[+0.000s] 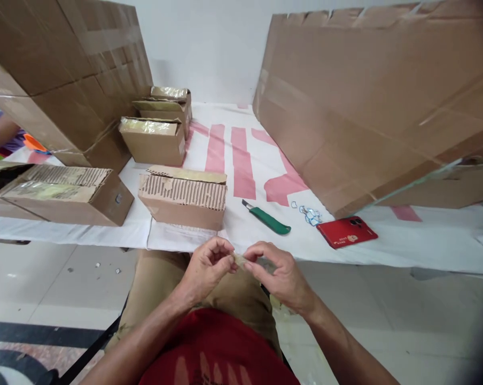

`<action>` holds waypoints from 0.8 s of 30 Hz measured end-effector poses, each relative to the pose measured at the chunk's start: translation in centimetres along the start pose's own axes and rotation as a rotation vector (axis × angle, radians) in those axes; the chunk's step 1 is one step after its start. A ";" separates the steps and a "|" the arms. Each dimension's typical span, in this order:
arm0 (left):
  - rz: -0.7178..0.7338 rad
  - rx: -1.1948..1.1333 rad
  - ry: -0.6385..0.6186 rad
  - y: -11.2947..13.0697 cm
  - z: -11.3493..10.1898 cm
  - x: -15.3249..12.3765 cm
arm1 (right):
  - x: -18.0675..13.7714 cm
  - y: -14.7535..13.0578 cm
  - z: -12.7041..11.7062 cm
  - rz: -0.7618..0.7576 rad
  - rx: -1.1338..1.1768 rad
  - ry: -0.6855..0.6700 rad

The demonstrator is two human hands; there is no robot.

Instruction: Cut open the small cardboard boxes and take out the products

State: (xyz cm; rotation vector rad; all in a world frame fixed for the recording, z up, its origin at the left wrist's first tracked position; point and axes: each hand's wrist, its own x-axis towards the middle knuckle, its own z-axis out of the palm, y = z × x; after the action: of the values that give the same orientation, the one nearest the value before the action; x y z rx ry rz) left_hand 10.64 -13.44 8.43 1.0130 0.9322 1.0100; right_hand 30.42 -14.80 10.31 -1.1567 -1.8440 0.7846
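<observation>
Above my lap, just off the table's front edge, a small pale yellowish strip [239,260] is pinched between both hands; it looks like crumpled tape, though its exact kind is unclear. My left hand [210,264] grips one end with thumb and forefinger. The other end sits between the thumb and forefinger of my right hand [280,272]. Straight ahead on the table lies a green utility knife [269,220], its blade end pointing to the back left. Just beyond my left hand stands a small cardboard box [183,200] with a corrugated strip along its top.
A red phone [348,231] and a heap of small blue-edged pieces [310,215] lie to the right. Large cardboard boxes [378,101] stand at both sides. More small boxes [153,141] are at the left. Pink tape strips [243,163] cross the white tablecloth [261,256]. Another person's arm [3,131] shows far left.
</observation>
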 end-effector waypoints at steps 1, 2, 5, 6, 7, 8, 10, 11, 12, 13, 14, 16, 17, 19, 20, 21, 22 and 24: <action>-0.011 0.008 -0.027 -0.2 0.2 -0.1 | -0.1 -0.2 0.1 0.005 -0.045 -0.026; -0.020 0.022 -0.048 -0.3 0.3 -0.2 | -0.3 -0.3 0.0 0.019 -0.071 -0.044; -0.019 0.062 -0.025 0.0 -0.3 -0.7 | -1.6 0.5 -1.6 0.150 -0.036 -0.028; -0.007 0.074 0.009 0.2 -0.8 -0.9 | -2.3 1.1 -2.5 0.212 -0.021 0.009; 0.008 0.086 0.048 0.2 -1.4 -0.9 | -3.3 2.0 -3.5 0.276 -0.022 0.050; 0.023 0.101 0.082 0.2 -2.1 -0.9 | -4.4 3.0 -4.5 0.337 -0.041 0.083; 0.048 0.131 0.133 -0.2 -3.4 -0.7 | -7.3 5.2 -6.2 0.437 -0.123 0.099; 0.054 0.142 0.149 -0.5 -3.9 -0.6 | -8.8 6.2 -6.9 0.486 -0.178 0.085; 0.054 0.153 0.156 -0.9 -4.4 -0.6 | -10.3 7.1 -7.3 0.536 -0.235 0.069; 0.050 0.165 0.158 -1.3 -4.7 -0.6 | -11.7 7.8 -7.7 0.583 -0.292 0.060; 0.049 0.179 0.160 -1.5 -5.1 -0.7 | -12.9 8.3 -8.0 0.622 -0.342 0.068; 0.077 0.227 0.185 -1.4 -5.6 -1.0 | -14.4 8.7 -8.3 0.649 -0.413 0.149; 0.118 0.263 0.222 -1.1 -5.9 -1.2 | -14.6 8.7 -8.4 0.626 -0.430 0.207; 0.268 0.347 0.359 0.3 -6.8 -1.3 | -13.9 8.1 -8.5 0.539 -0.439 0.298; 0.365 0.393 0.451 1.2 -7.3 -1.1 | -12.9 7.7 -8.6 0.488 -0.434 0.318; 0.471 0.439 0.552 2.2 -8.0 -0.8 | -11.6 7.2 -8.5 0.435 -0.423 0.320; 0.572 0.482 0.641 3.2 -8.8 -0.4 | -9.9 6.7 -8.3 0.381 -0.405 0.310; 0.728 0.561 0.764 4.9 -10.7 0.8 | -5.8 5.4 -7.4 0.280 -0.355 0.282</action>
State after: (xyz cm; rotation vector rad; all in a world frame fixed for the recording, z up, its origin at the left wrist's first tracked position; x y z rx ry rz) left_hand -0.25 -9.30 10.19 1.5268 1.5769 1.8833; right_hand 40.66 -17.40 7.70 -1.6865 -1.6423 0.4201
